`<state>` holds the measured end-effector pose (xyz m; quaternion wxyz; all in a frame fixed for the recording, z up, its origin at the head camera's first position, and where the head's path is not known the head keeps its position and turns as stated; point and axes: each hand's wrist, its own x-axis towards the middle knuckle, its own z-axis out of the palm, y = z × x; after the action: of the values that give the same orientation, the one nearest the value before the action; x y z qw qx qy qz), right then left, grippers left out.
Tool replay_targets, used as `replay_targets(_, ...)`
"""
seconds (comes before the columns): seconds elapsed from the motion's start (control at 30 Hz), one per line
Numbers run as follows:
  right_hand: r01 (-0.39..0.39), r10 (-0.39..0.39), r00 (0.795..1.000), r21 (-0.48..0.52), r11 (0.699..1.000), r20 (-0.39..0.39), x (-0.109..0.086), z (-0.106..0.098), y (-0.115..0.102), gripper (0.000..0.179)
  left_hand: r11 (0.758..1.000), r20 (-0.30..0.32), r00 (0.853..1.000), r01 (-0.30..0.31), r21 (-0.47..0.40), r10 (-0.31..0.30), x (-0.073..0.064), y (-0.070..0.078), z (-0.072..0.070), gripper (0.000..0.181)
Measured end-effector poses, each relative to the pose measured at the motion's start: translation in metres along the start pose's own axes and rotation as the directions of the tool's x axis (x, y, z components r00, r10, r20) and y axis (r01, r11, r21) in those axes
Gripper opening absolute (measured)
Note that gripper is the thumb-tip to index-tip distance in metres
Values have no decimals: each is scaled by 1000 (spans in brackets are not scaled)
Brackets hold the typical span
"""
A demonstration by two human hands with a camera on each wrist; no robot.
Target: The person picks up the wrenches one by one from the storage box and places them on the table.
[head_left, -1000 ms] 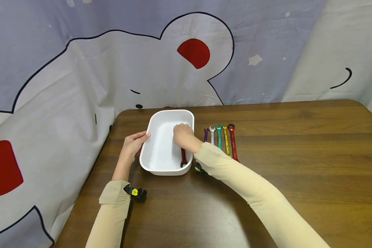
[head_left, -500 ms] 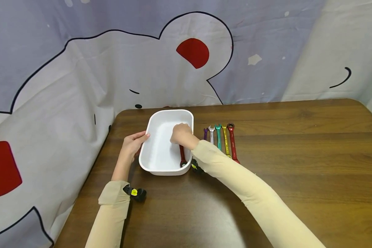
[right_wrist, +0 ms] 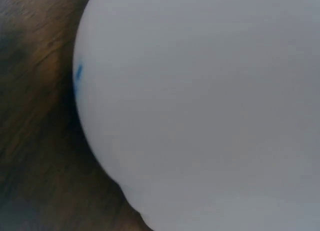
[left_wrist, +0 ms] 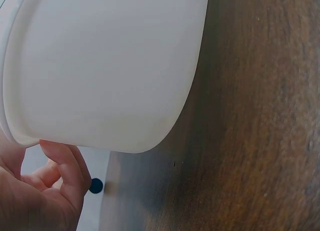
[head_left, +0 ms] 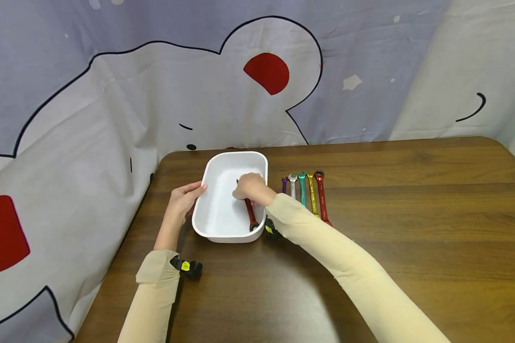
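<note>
A white plastic basin (head_left: 220, 209) stands at the left part of the table. On its left rim my left hand (head_left: 182, 201) grips with the thumb on top; the left wrist view shows the curled fingers (left_wrist: 62, 166) against the outer wall. Inside the basin, near the right wall, my right hand (head_left: 251, 187) holds a dark red wrench (head_left: 251, 215). The wrench's near end lies by the front right corner, its far tip peeks out past the knuckles, and the middle is covered by the hand. In the right wrist view the basin wall (right_wrist: 200, 106) hides that hand.
Right of the basin, several wrenches lie side by side: purple (head_left: 284, 185), silver (head_left: 293, 185), teal (head_left: 302, 188), yellow (head_left: 313, 193) and red (head_left: 322, 195). My right sleeve (head_left: 317, 238) crosses over their near ends. A printed curtain (head_left: 360, 114) hangs behind the wooden table (head_left: 412, 214).
My right hand has shifted slightly left inside the basin, and the red wrench now slants, with its far tip showing. The left hand and basin stay put.
</note>
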<state>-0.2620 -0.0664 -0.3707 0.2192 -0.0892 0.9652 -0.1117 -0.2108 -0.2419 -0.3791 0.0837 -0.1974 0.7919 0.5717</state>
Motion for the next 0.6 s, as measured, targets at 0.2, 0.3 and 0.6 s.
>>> replay_targets(0.2,25,-31,996,80,997,80,5,3,2,21,1000,-7,1000,11,8,-10,0,0,0,52)
replay_targets(0.3,45,-50,997,71,996,64,6,3,2,20,1000,-9,1000,7,6,-7,0,1,0,52)
replay_targets(0.6,88,-90,995,48,995,40,4,1,3,20,1000,-8,1000,11,12,-10,0,0,0,53)
